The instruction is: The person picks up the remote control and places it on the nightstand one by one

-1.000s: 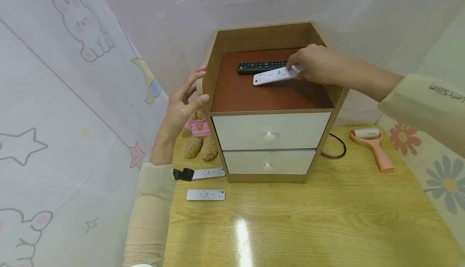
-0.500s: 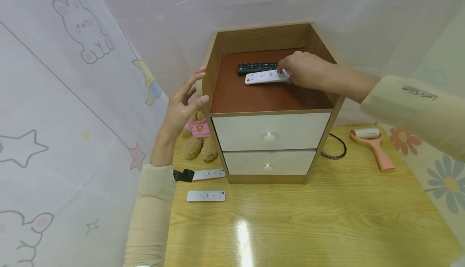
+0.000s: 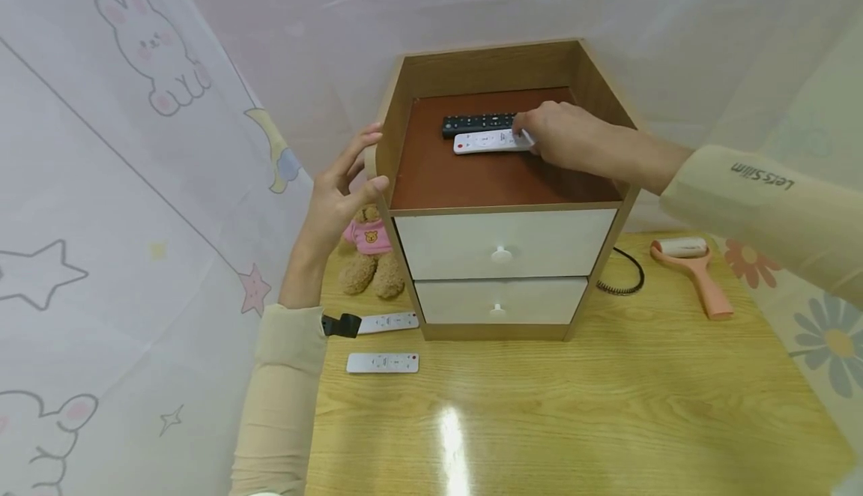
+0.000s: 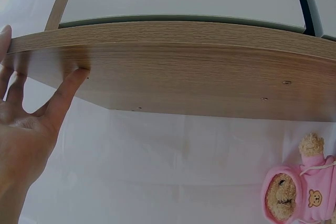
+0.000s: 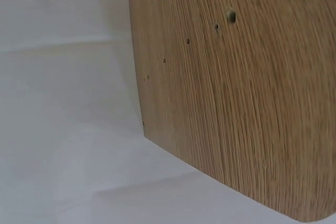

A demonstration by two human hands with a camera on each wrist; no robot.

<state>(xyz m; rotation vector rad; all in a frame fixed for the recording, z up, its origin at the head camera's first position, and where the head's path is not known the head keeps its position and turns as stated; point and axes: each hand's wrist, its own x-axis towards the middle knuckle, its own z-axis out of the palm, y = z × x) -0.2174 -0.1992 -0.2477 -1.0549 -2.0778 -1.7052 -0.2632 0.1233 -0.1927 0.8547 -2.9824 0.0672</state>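
Observation:
A small wooden cabinet (image 3: 506, 333) with two white drawers stands on the table. Inside its open top, a black remote control (image 3: 472, 125) lies on the brown surface. Just in front of it, a white remote control (image 3: 482, 141) lies nearly parallel, its right end pinched by my right hand (image 3: 566, 136). My left hand (image 3: 337, 192) touches the cabinet's left side panel with its fingers extended and spread. In the left wrist view, a fingertip meets the outer face of that panel (image 4: 184, 77). The right wrist view shows only the right side panel (image 5: 236, 87) and the backdrop.
Two more white remotes lie on the table at left, one (image 3: 382, 363) nearer the front and one (image 3: 389, 322) partly behind a black strap. A teddy bear (image 3: 371, 245) in pink sits beside the cabinet. At right are a coiled black cord (image 3: 623, 286) and an orange lint roller (image 3: 701, 279).
My right hand has moved left and down with the white remote, which now sits lower and straighter along the black one. The left hand has stayed put.

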